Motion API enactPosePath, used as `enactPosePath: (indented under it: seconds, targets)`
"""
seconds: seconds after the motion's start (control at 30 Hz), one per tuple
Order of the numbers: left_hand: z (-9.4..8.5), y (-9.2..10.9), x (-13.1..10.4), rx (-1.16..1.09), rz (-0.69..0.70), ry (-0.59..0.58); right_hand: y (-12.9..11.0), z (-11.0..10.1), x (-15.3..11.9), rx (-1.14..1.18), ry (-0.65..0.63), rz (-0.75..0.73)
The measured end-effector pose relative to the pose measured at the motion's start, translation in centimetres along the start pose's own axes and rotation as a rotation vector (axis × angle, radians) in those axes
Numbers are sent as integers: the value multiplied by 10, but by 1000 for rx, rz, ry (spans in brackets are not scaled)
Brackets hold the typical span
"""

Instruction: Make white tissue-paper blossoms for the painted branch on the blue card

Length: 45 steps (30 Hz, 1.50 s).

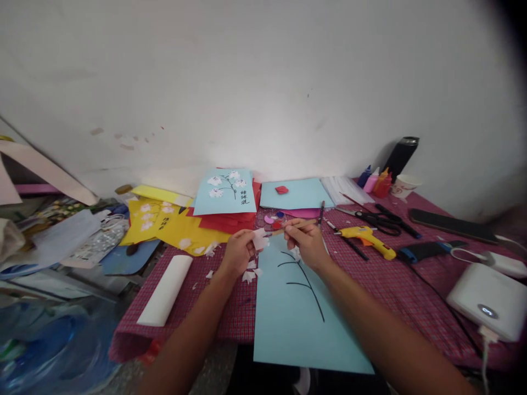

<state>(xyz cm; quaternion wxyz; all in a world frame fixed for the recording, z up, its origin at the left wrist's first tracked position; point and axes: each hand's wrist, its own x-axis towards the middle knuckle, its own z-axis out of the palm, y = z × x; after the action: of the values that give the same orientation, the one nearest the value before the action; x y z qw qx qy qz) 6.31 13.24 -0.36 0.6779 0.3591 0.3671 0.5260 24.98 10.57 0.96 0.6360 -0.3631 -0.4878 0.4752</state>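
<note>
A small white paper piece point(260, 240) is pinched in my left hand point(239, 251), over the left top edge of a light blue sheet point(288, 334). My right hand point(307, 241) is closed on a thin brush-like stick point(279, 232), its tip close to the white piece. Black branch lines point(305, 278) are drawn on the blue sheet below my right hand. Several white paper petals point(249, 274) lie on the checked cloth beside the sheet. Paint dabs in blue, pink and red point(276, 225) sit just beyond my hands.
At the back stands a finished blue flower picture point(225, 192) on red papers. A white roll point(167, 291) lies left. On the right are a yellow glue gun point(366, 240), black scissors point(376, 221), paint bottles point(382, 184), a paper cup point(405, 186) and a white power bank point(488, 299).
</note>
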Motion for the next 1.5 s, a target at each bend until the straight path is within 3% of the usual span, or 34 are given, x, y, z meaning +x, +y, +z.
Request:
enactPosePath:
  seconds: [0.63,0.87,1.5]
  targets:
    - [2,5,-7,25,-22,1,5,4,0,-102,-33,-2]
    - [-2,5,-7,21,-8,-99,1,2,1,-113,20,-12]
    - [-2,1,-6,26,24,-25,-1,2,1,-78,27,5]
